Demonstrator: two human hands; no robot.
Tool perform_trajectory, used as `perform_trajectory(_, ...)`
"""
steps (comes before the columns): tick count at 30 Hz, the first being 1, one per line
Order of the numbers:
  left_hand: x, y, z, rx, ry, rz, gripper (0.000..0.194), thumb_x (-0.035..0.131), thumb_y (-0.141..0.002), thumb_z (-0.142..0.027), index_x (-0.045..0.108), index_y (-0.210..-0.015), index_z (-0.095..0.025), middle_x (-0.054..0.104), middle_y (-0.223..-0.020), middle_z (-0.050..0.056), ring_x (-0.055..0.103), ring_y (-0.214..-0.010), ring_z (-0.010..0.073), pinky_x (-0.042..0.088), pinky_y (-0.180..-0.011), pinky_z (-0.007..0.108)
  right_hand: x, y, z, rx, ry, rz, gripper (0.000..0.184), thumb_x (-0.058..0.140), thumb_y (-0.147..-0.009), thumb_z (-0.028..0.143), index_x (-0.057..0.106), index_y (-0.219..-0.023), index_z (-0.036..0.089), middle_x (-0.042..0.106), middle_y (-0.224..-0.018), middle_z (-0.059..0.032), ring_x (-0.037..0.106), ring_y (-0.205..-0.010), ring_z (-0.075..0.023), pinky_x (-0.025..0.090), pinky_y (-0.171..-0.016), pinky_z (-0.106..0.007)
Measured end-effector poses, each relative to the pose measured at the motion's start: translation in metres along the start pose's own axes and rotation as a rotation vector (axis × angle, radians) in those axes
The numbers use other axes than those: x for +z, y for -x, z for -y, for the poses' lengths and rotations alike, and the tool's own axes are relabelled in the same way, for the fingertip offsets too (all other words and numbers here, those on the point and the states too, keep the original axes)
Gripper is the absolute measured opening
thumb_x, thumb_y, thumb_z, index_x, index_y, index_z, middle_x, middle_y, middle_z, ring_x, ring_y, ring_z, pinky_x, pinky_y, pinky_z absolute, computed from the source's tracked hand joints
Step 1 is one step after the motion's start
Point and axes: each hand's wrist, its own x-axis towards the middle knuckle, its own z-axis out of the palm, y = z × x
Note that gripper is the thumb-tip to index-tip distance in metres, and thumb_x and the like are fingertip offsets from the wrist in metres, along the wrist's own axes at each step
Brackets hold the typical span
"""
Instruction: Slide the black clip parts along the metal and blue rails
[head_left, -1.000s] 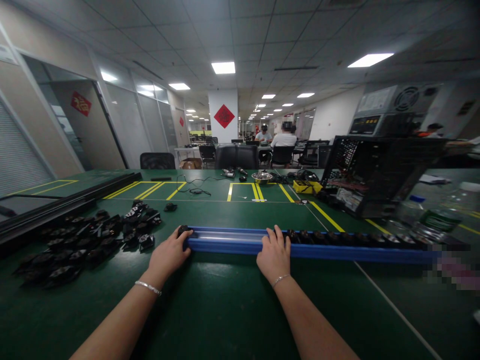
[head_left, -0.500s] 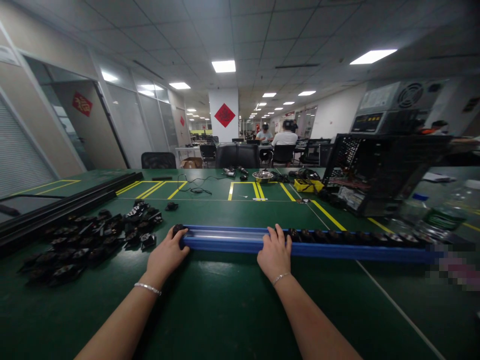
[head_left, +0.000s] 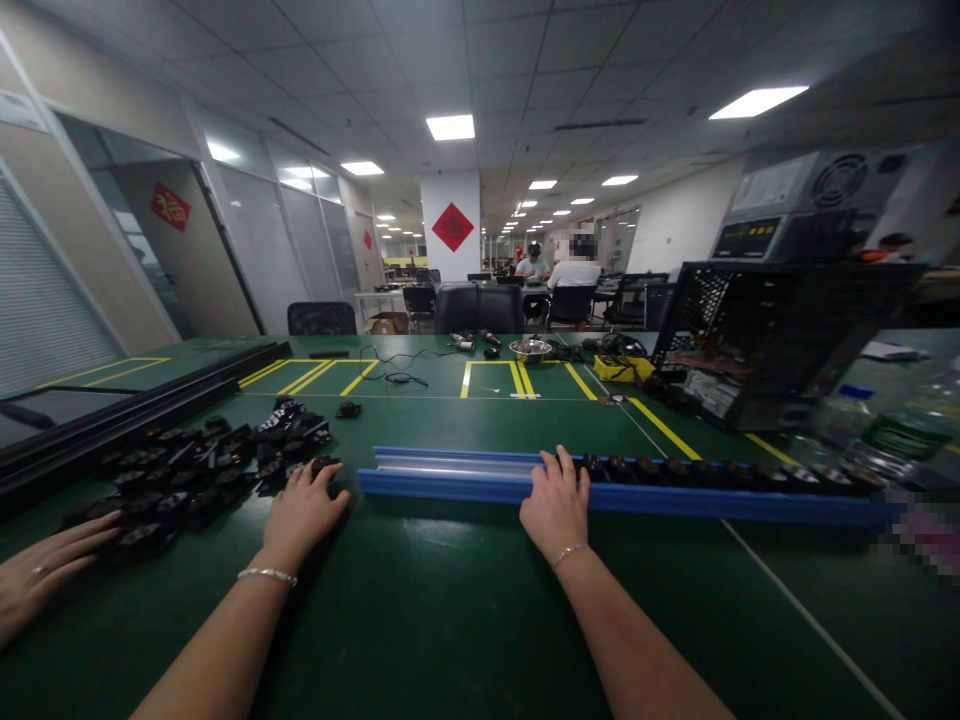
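A long blue channel rail (head_left: 450, 486) lies across the table, and a row of small black parts (head_left: 682, 472) sits in its right portion. My right hand (head_left: 556, 508) rests over the rail near its middle, its fingers curled across the channel. To the left of the rail's bare end, my left hand (head_left: 304, 512) has its thumb and fingers around a small black part (head_left: 324, 465), partly hidden by the fingers. Beside that hand spreads a pile of black parts (head_left: 187, 480), their details too dark to make out.
Another person's hand (head_left: 56, 570) reaches to the pile from the left edge. Black rails (head_left: 150, 410) lie at the far left. At right stand an open computer case (head_left: 780, 340) and plastic bottles (head_left: 907, 430). A metal bowl (head_left: 529, 350) and yellow box (head_left: 622, 369) sit farther back.
My left hand has moved left off the rail's end toward the pile, with the small black part. Another person's hand has come in at left. My right hand stays on the rail.
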Motion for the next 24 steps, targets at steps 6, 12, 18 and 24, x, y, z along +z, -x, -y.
perform_trajectory(6, 0.006, -0.004, 0.015, -0.119, -0.06, 0.027, 0.056, 0.036, -0.08, -0.054, 0.047, -0.13, -0.032, 0.027, -0.15, 0.009, 0.011, -0.139, 0.0372, 0.019, -0.103, 0.062, -0.001, 0.001, -0.001, -0.009, 0.014, -0.003, 0.032, 0.044, -0.07, 0.014, 0.063, -0.095, 0.016, 0.049, -0.135, -0.0088, 0.021, -0.135, -0.0244, 0.014, -0.108, -0.049)
perform_trajectory(12, 0.016, -0.012, 0.029, -0.205, -0.012, 0.07, 0.057, 0.032, -0.081, -0.056, 0.044, -0.133, -0.034, 0.014, -0.154, 0.007, 0.001, -0.139, 0.0382, 0.013, -0.102, 0.067, -0.003, 0.001, -0.001, -0.013, 0.007, 0.009, 0.032, 0.044, -0.071, 0.015, 0.063, -0.096, 0.016, 0.048, -0.136, -0.0091, 0.021, -0.135, -0.0252, 0.015, -0.109, -0.048)
perform_trajectory(18, 0.009, -0.003, 0.015, -0.167, -0.008, -0.044, 0.056, 0.039, -0.082, -0.049, 0.041, -0.135, -0.032, 0.017, -0.153, 0.011, 0.002, -0.139, 0.0395, 0.013, -0.103, 0.067, -0.004, 0.001, 0.002, -0.01, -0.008, 0.007, 0.032, 0.044, -0.072, 0.015, 0.064, -0.097, 0.016, 0.043, -0.14, -0.0087, 0.019, -0.136, -0.0265, 0.015, -0.109, -0.047)
perform_trajectory(24, -0.014, 0.016, -0.042, 0.089, -0.021, -0.385, 0.05, 0.036, -0.086, -0.031, 0.042, -0.134, -0.02, 0.018, -0.153, 0.012, 0.004, -0.141, 0.0327, 0.014, -0.109, 0.059, -0.006, 0.001, 0.005, 0.03, 0.014, -0.052, 0.043, 0.048, -0.072, 0.015, 0.059, -0.114, 0.018, 0.029, -0.148, -0.0116, 0.015, -0.137, -0.0291, 0.016, -0.108, -0.048)
